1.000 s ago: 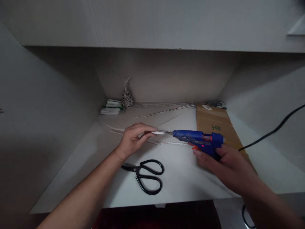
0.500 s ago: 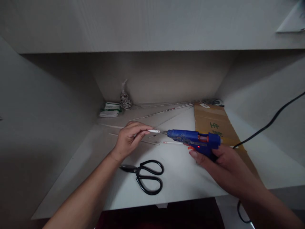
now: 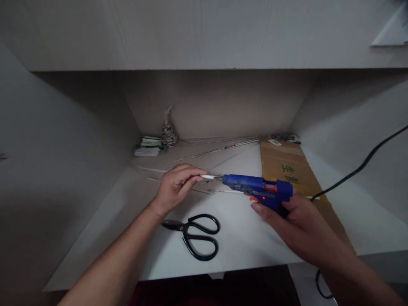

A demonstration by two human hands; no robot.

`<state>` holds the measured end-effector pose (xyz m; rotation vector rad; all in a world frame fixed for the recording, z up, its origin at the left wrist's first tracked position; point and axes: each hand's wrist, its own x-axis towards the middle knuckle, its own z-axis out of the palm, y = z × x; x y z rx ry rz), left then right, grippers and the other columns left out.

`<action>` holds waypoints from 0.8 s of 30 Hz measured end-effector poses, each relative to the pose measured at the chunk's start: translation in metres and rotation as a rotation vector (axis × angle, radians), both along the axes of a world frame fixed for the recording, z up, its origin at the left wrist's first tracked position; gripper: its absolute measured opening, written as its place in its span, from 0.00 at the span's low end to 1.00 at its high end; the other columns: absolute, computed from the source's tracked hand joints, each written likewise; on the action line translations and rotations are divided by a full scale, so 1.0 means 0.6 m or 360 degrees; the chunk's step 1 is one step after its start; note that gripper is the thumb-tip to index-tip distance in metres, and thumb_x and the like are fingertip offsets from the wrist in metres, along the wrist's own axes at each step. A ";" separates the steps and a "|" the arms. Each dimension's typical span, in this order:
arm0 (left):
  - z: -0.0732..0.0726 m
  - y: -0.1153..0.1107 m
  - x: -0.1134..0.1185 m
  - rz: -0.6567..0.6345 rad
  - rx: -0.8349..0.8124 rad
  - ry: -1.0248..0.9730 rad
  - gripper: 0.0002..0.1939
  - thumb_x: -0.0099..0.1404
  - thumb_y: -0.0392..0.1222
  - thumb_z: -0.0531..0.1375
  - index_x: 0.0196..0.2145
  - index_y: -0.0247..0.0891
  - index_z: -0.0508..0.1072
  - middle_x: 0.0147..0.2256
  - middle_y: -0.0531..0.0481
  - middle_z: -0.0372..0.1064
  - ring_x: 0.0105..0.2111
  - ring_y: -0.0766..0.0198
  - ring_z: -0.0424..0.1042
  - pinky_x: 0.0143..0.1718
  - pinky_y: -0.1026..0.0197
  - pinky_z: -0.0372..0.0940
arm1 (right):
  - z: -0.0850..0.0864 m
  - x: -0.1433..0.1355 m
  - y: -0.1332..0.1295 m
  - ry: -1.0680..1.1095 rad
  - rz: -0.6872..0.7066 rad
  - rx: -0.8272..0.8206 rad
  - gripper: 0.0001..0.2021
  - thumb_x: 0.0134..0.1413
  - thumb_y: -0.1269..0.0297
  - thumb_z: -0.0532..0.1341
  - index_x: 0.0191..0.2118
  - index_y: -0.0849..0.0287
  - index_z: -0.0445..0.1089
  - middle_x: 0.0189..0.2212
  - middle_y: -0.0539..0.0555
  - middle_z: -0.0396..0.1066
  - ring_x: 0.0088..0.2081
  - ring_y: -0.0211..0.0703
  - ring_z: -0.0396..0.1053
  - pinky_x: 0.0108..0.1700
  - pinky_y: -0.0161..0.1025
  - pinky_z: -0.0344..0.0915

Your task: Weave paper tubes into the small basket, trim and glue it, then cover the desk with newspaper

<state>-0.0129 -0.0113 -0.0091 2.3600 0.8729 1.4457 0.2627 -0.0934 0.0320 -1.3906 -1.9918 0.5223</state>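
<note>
Between its thumb and fingers, my left hand (image 3: 177, 187) pinches a thin white paper stick (image 3: 208, 176), whose end meets the nozzle of a blue glue gun (image 3: 248, 182). My right hand (image 3: 296, 216) is wrapped round the gun's handle, the thumb close to the orange trigger; a small red light glows on the gun. Below my left hand, black-handled scissors (image 3: 191, 233) lie on the white surface with blades pointing left. Several thin rolled paper sticks (image 3: 219, 148) lie behind the hands.
A flattened cardboard piece (image 3: 287, 155) lies at the right under my right hand. At the back left stand a small woven cone (image 3: 168, 134) and a folded white-green cloth (image 3: 148, 146). A black cord (image 3: 357, 170) runs off right. A shelf edge (image 3: 204, 69) overhangs the back.
The glue gun has shifted slightly left, its nozzle now further over the end of the paper stick. My left hand has moved slightly right. Both hands keep their hold.
</note>
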 end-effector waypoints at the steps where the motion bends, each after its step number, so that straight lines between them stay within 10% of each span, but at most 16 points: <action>1: 0.000 0.000 0.000 -0.0015 -0.0007 -0.0005 0.09 0.66 0.34 0.60 0.43 0.39 0.77 0.36 0.48 0.77 0.36 0.66 0.73 0.38 0.63 0.66 | -0.001 0.000 0.000 0.0002 -0.0003 -0.0010 0.11 0.59 0.53 0.59 0.34 0.54 0.71 0.29 0.49 0.73 0.30 0.40 0.70 0.32 0.37 0.67; 24: 0.001 -0.002 0.000 -0.0070 -0.0058 -0.0031 0.09 0.66 0.32 0.60 0.43 0.39 0.77 0.36 0.49 0.76 0.35 0.67 0.73 0.37 0.65 0.66 | -0.002 0.007 -0.003 -0.0082 -0.0008 0.0009 0.11 0.58 0.53 0.60 0.30 0.53 0.71 0.25 0.49 0.72 0.27 0.40 0.69 0.29 0.38 0.67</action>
